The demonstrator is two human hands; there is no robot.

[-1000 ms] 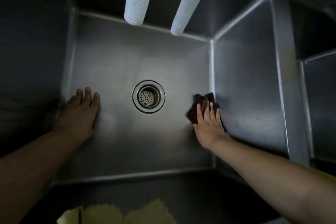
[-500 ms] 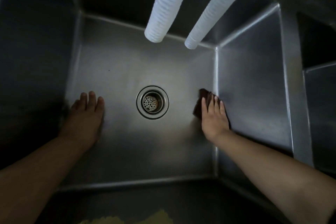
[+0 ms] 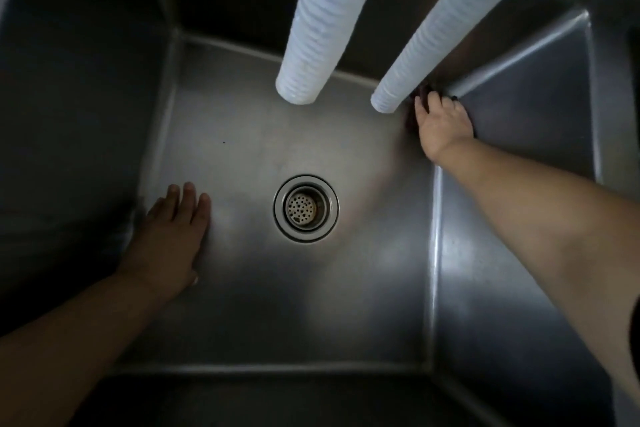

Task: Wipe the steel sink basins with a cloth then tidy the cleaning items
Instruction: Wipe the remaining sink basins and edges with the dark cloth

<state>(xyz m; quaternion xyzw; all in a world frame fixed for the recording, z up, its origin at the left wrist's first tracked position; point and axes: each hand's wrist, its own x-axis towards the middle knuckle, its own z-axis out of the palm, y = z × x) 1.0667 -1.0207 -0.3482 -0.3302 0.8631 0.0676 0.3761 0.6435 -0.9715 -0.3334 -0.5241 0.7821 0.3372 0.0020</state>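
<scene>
Fingers (image 3: 434,104) of right hand (image 3: 441,128) flat, pressing dark cloth (image 3: 412,120) into basin (image 3: 242,305) far right corner, up from beside drain (image 3: 306,208) a second ago; left hand (image 3: 173,236) spread flat, empty, bracing; floor wipe likely nearing walls.

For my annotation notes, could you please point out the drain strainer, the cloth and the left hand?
drain strainer (image 3: 300,208): head view, on its perforated centre.
cloth (image 3: 410,121): head view, on the dark edge beside the right hand.
left hand (image 3: 173,239): head view, on its back.
</scene>
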